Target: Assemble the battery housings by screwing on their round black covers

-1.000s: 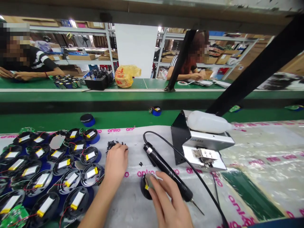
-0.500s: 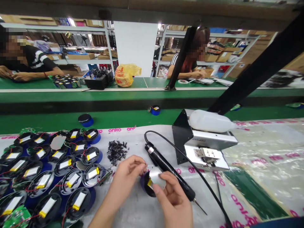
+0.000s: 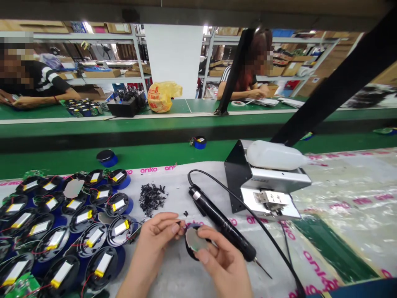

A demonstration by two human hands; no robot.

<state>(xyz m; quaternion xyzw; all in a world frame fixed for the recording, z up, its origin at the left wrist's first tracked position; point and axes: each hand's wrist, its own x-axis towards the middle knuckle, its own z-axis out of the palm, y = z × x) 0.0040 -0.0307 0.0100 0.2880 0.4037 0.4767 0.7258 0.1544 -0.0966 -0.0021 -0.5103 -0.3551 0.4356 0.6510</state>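
Note:
My right hand (image 3: pixel 221 263) grips a round black unit (image 3: pixel 194 244) with a grey metal plate on top, held just above the plastic-covered bench. My left hand (image 3: pixel 159 231) is pinched on a small black part at the unit's upper left edge. A pile of small black parts (image 3: pixel 151 197) lies just beyond my left hand. A black electric screwdriver (image 3: pixel 221 223) with its cable rests on the bench to the right of the unit.
Several open round units with batteries (image 3: pixel 62 223) crowd the left of the bench. A metal dispenser machine (image 3: pixel 266 188) with a white bottle stands at the right. Beyond runs a green conveyor (image 3: pixel 155 151) with two blue-black units; two other people work across it.
My left hand came back from the pile of black parts to the unit, pinching a small part. My right hand lifted and turned the unit, plate now facing up.

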